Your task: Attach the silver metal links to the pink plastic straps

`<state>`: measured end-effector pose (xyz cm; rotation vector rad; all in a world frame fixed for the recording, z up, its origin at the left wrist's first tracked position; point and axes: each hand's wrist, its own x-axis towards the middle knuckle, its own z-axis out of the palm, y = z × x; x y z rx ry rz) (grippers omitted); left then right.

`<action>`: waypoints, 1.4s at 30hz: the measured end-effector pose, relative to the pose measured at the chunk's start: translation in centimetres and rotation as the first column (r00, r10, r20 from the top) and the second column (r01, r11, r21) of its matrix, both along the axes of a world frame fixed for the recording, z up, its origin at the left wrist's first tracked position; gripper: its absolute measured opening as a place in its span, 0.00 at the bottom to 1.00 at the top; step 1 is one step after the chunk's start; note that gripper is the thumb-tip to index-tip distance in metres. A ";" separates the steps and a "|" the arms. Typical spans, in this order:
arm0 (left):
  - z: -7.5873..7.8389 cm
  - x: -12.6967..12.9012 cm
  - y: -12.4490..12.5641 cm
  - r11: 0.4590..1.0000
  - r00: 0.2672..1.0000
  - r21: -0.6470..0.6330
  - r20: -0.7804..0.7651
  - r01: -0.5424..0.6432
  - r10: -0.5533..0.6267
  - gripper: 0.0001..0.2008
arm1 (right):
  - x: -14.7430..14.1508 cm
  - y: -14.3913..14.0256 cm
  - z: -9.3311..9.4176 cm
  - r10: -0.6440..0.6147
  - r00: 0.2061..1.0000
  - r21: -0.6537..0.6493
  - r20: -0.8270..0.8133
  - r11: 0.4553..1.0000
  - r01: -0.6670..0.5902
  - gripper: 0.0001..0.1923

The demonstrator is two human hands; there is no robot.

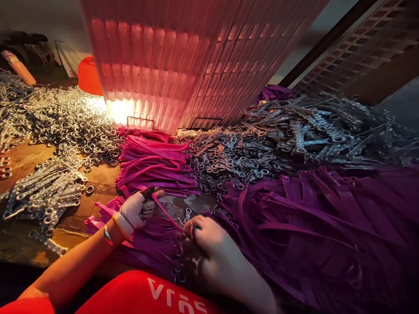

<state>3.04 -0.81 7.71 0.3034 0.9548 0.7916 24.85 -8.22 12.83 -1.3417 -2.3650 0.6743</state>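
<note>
Pinching one pink strap (165,212) between gloved left hand (139,210) and bare right hand (209,242), both grips clamped on it (right fingertips seemingly blurred); lying on the desk (22,159).

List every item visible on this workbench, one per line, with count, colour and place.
pink strap: one, pink, held between both hands
pink strap stack: many, pink, centre of the bench
purple strap pile: many, purple, right foreground
metal rings: many, silver, left rear
ringed metal strips, left: a bundle, silver, left edge
ringed metal strips, right: a large heap, grey, right rear
ribbed translucent sheet: one, lit pink, rear centre
orange container: one, orange, rear left
workbench: one, brown
left hand: gloved, white, pinching the strap
right hand: bare, gripping the strap's other end
</note>
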 end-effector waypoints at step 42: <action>2.5 -1.3 -5.3 0.694 0.732 0.453 -0.662 0.560 -0.159 0.17 | -5.0 -0.1 0.3 -0.129 0.924 0.122 0.361 0.988 0.090 0.20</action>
